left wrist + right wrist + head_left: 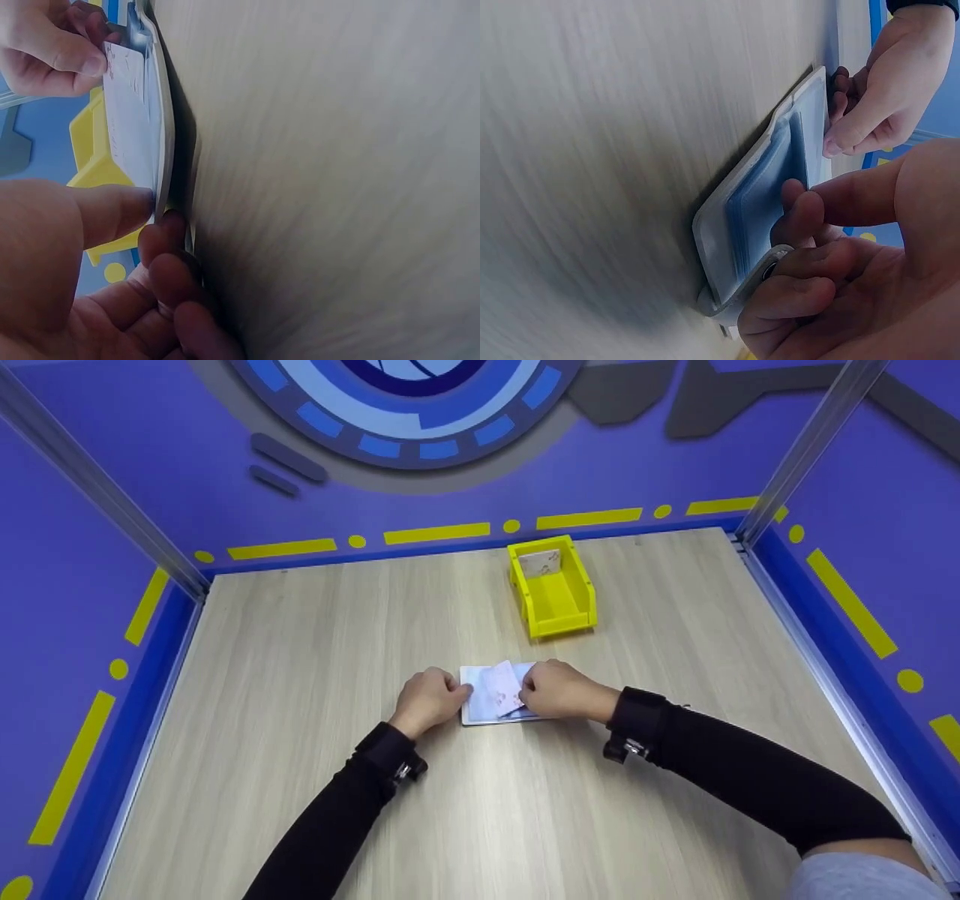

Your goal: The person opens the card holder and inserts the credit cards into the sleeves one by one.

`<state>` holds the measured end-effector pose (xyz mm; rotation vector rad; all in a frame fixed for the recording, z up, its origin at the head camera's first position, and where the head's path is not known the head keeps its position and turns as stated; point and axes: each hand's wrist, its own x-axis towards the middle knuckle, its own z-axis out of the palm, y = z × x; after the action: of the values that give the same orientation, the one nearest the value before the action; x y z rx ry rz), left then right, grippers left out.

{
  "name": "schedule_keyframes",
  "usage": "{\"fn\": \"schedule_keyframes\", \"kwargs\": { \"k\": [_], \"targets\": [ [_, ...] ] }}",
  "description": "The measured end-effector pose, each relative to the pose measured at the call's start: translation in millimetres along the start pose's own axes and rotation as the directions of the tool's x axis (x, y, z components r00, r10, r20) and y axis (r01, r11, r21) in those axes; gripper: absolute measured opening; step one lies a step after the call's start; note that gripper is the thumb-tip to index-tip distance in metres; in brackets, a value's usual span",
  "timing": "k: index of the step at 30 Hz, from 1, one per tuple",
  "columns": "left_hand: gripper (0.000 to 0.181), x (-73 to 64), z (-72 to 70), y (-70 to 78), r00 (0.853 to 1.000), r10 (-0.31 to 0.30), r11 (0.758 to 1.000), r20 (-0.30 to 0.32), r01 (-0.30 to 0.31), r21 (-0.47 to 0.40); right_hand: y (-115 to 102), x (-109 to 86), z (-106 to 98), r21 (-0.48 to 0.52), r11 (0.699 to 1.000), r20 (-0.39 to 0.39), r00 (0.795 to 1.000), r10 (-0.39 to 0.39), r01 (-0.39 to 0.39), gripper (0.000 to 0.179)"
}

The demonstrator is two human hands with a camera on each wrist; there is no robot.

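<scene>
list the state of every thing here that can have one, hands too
Pale rectangular card holder with clear plastic sleeves, opened out, sleeves showing
Small pale printed rectangular card, slanted over the holder, edge pinched
Yellow open-topped plastic bin, upright, another pale printed card against its far wall
Left hand, gripping the holder's left end
Right hand, pinching the small card
</scene>
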<state>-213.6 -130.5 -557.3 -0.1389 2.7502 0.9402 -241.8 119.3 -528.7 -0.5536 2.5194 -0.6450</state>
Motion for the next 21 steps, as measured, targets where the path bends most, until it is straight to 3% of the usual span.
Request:
{"fn": "schedule_keyframes", "kwargs": {
  "k": [9,21],
  "targets": [
    [0.043,0.0,-1.5,-1.7,0.998,0.05,0.999,-0.027,-0.05,0.016,-4,4.5,4,-0.045,0.999,0.005,1.0,-0.017,0.017,0.045],
    [0.051,0.6,-0.9,-3.2,0.998,0.056,0.998,-0.011,-0.056,0.014,-16,8.0,11,-0.042,0.999,0.023,1.0,-0.003,0.004,0.042]
  ]
}}
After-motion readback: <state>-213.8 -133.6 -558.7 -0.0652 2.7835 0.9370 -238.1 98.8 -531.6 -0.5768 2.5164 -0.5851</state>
